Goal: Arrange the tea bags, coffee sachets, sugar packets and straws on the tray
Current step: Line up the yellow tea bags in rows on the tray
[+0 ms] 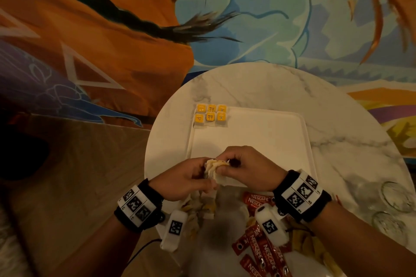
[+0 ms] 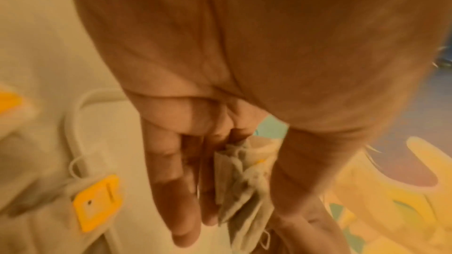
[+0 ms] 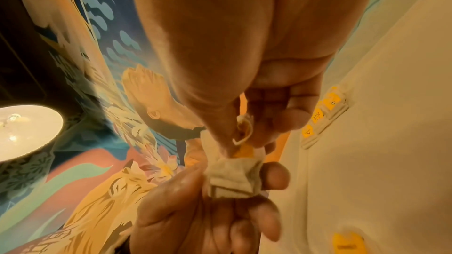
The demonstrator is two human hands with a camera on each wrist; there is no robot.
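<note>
Both hands meet over the near edge of the white tray [image 1: 265, 135]. My left hand [image 1: 189, 179] grips a small bunch of beige tea bags [image 1: 213, 167], seen up close as tea bags [image 2: 240, 177] and tea bags [image 3: 234, 179]. My right hand [image 1: 247, 166] pinches the string and yellow tag at the top of that bunch. Several tea bags with yellow tags [image 1: 211, 114] lie in two rows at the tray's far left corner. Red coffee sachets [image 1: 258, 247] lie scattered on the table near me, under my right wrist.
The tray sits on a round white marble table [image 1: 337, 105]. More loose tea bags [image 1: 202, 207] lie below my left hand. Clear glasses [image 1: 396, 195] stand at the table's right edge. Yellowish packets [image 1: 308, 243] lie beside the sachets. A colourful patterned floor surrounds the table.
</note>
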